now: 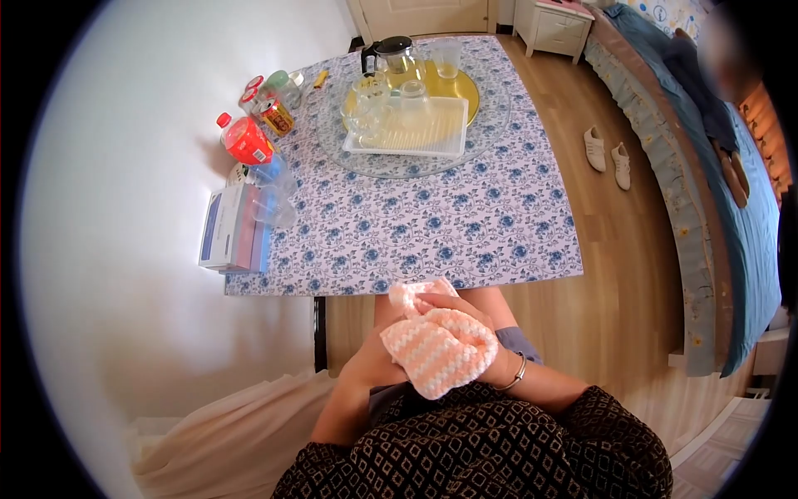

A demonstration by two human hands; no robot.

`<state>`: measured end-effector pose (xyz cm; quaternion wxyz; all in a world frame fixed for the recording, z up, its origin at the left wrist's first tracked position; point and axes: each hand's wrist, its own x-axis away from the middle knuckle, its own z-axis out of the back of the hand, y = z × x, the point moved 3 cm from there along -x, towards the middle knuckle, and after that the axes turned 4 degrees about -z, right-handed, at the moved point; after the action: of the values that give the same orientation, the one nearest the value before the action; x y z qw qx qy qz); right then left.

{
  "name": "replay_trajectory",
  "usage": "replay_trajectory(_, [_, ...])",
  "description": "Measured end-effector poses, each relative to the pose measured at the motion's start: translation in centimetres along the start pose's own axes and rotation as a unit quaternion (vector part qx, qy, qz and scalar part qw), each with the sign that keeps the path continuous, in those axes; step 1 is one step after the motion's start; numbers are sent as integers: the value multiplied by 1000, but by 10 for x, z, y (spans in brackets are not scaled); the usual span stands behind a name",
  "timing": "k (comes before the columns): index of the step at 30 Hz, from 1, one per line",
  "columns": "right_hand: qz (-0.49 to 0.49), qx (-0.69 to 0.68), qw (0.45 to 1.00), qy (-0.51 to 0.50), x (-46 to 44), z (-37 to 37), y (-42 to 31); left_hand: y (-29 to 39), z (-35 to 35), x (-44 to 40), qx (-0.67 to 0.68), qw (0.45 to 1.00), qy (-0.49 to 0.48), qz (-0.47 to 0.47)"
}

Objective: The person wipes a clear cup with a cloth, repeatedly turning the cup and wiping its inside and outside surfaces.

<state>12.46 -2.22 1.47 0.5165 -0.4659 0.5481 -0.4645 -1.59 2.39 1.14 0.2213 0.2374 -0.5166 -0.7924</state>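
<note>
A soft crocheted piece point(436, 353) in pink and white stripes is held over my lap, just in front of the table's near edge. It is bunched, with a smaller part rising at its far end. My right hand point(462, 308), with a silver bracelet on its wrist, reaches round the piece from the right, its fingers bent over the far side. My left hand point(371, 359) comes in from the left and supports the piece from below. Most of its fingers are hidden by the fabric. Whether a hook or needle is in use I cannot make out.
The table point(399, 224) wears a blue floral cloth. On it are a white tray point(407, 151), a teapot point(399, 56), a red-labelled bottle point(246, 140), a can point(276, 118) and boxes point(229, 229). Right: white shoes point(595, 150) and a person's legs point(702, 91) on a bed point(731, 274).
</note>
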Motion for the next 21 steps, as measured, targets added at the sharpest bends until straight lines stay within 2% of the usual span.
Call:
replay_trajectory(2, [-89, -195, 972, -99, -1, 1, 13, -22, -10, 6, 181, 983, -30, 32])
replay_trajectory(3, [-88, -195, 972, -101, -2, 2, 12, -32, -14, 10, 269, 961, -44, 47])
replay_trajectory(6, [-219, -369, 877, -215, -4, -2, 1, -46, -23, 19, 516, 847, -83, 93])
replay_trajectory(7, [-257, -339, 874, -234, -6, 0, -13, -45, -27, 18, 557, 819, -88, 103])
replay_trajectory(8, [-257, -340, 874, -235, -6, 1, -7, -43, -29, 15, 578, 804, -86, 107])
replay_trajectory(10, [-37, -211, 947, -239, -10, 4, -3, -39, -35, 10, 607, 781, -82, 119])
replay_trajectory(11, [-36, -211, 947, -239, -8, 4, -7, -38, -36, 8, 613, 777, -78, 123])
replay_trajectory(13, [-196, -307, 920, -146, -4, 7, -10, -35, -37, 3, 617, 774, -64, 131])
replay_trajectory(14, [-196, -307, 920, -147, -4, 7, -10, -33, -36, 1, 615, 775, -55, 133])
replay_trajectory(16, [-129, -182, 967, -123, -5, 11, -12, -30, -35, -1, 611, 778, -32, 142])
replay_trajectory(20, [-68, -169, 974, -133, -10, 14, -5, -28, -37, -3, 603, 781, 18, 158])
replay_trajectory(21, [-102, -249, 951, -151, -9, 17, -2, -24, -37, -7, 627, 771, 31, 109])
